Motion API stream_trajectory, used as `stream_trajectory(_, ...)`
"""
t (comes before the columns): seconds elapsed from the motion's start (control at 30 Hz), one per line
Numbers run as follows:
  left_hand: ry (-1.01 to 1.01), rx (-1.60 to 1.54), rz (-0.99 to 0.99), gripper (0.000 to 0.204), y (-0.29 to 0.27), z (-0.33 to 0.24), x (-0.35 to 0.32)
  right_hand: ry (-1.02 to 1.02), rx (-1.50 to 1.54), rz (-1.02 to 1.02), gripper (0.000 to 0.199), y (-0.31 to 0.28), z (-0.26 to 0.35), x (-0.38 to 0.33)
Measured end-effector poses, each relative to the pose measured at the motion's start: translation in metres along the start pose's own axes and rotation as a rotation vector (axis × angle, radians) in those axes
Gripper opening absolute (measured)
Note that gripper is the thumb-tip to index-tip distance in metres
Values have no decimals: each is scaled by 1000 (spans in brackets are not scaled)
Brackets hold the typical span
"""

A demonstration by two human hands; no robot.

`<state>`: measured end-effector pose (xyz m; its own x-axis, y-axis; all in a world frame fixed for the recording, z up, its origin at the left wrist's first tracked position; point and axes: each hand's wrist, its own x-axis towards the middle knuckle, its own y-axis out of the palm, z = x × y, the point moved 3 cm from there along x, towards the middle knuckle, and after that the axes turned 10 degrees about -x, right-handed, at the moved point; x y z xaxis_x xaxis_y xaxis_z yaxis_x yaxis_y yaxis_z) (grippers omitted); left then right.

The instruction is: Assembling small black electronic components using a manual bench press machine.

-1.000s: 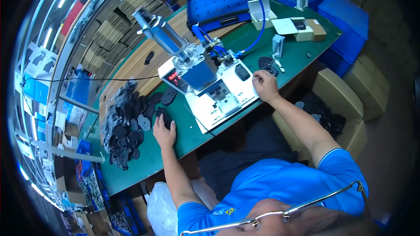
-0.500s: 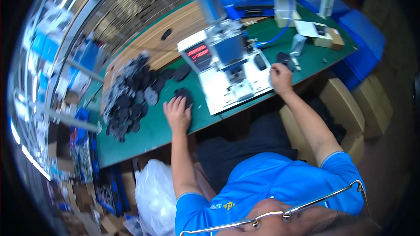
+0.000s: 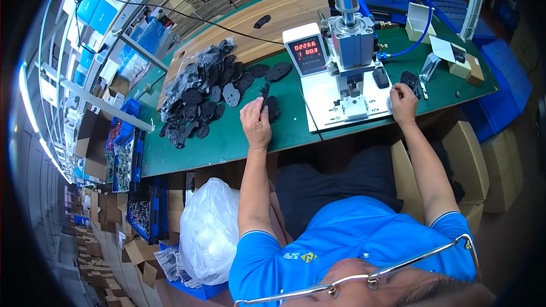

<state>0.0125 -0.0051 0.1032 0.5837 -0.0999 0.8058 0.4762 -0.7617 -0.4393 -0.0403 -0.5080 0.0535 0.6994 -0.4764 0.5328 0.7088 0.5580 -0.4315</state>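
Note:
My left hand (image 3: pixel 256 124) grips a flat black part (image 3: pixel 265 94) and holds it on edge just above the green table (image 3: pixel 227 142). Another black part (image 3: pixel 273 109) lies right beside it. A large heap of the same black parts (image 3: pixel 199 94) spreads to the left. My right hand (image 3: pixel 404 102) rests with bent fingers at the right edge of the white base plate (image 3: pixel 324 102) of a small press machine (image 3: pixel 350 51). It is close to a small stack of black parts (image 3: pixel 410 81). What its fingers hold is hidden.
A red-digit counter box (image 3: pixel 306 54) stands left of the press. A blue hose (image 3: pixel 424 17), small boxes (image 3: pixel 463 62) and blue crates (image 3: pixel 506 62) lie to the right. A white plastic bag (image 3: pixel 210 230) and cardboard boxes (image 3: pixel 472 165) sit below the table edge.
My left hand lay flat on the black parts; now it has picked one up and holds it on edge. My right hand stays by the small stack at the plate's right edge.

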Motion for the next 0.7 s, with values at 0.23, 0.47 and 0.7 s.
stream_trajectory(0.23, 118, -32, 175, 41, -16, -64, -16, -6, -9, -7, 14, -4, -5, -3)
stream_trajectory(0.47, 42, 135, 498, 54, -38, -53, -71, -14, 6, 23, 14, -1, -1, -2)
stream_trajectory(0.7, -115, 364, 516, 78, -13, -103, -75, -14, -46, -34, 14, -6, -3, -2)
